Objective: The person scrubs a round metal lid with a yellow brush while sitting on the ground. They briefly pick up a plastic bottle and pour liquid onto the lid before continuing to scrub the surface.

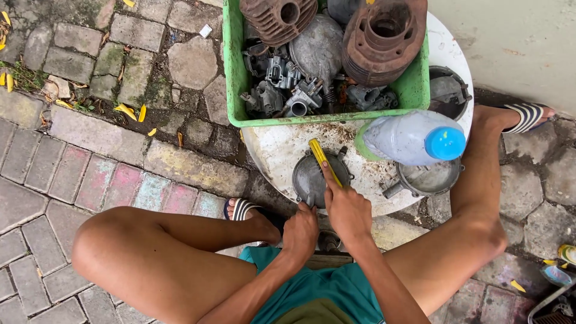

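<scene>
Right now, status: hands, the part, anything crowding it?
Right hand gripping yellow brush on round grey metal cover. Left hand steadies cover's near edge. Plastic bottle and green crate close by.

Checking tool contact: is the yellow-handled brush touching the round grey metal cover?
Touching. The head view shows the yellow-handled brush, gripped by the right hand, lying against the round grey metal cover.
</scene>
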